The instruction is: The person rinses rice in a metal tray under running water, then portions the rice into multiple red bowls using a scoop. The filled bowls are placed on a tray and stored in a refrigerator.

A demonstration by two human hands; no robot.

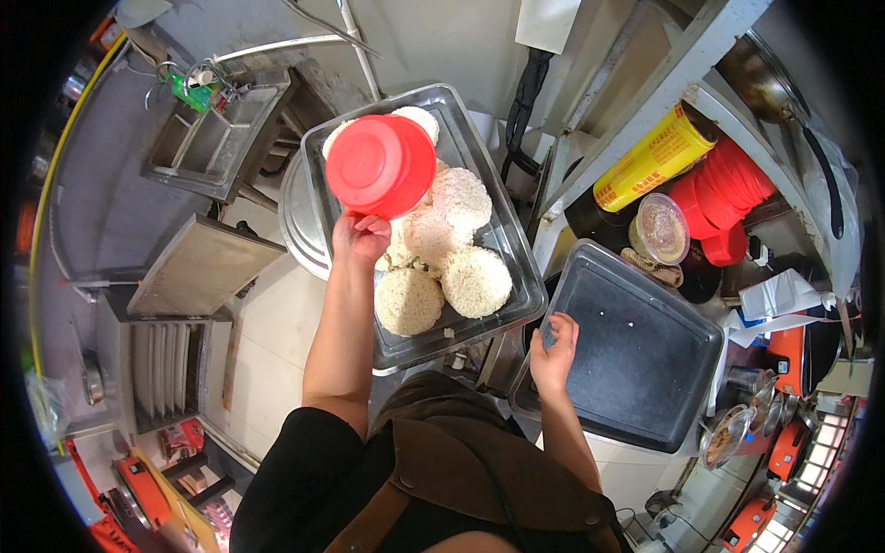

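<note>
A red plastic bowl point(380, 166) is gripped at its near edge by my left hand point(361, 238). Its base faces up towards me, and it covers part of a metal tray point(515, 276). Several round mounds of white rice-like grains point(477, 282) lie in that tray, some pressed against each other. Bits of something dark green show between two of the nearer mounds. My right hand point(555, 352) holds nothing, its fingers loosely apart over the left rim of a second, dark tray point(636, 366). A few white specks dot that second tray.
Stacked red bowls point(722, 183), a yellow printed roll point(653, 159) and a lidded clear tub point(660, 228) sit on the right-hand shelf unit. A metal sink point(221, 135) stands far left, above an open-doored metal cabinet point(166, 359). A round metal lid point(301, 214) lies beside the rice tray.
</note>
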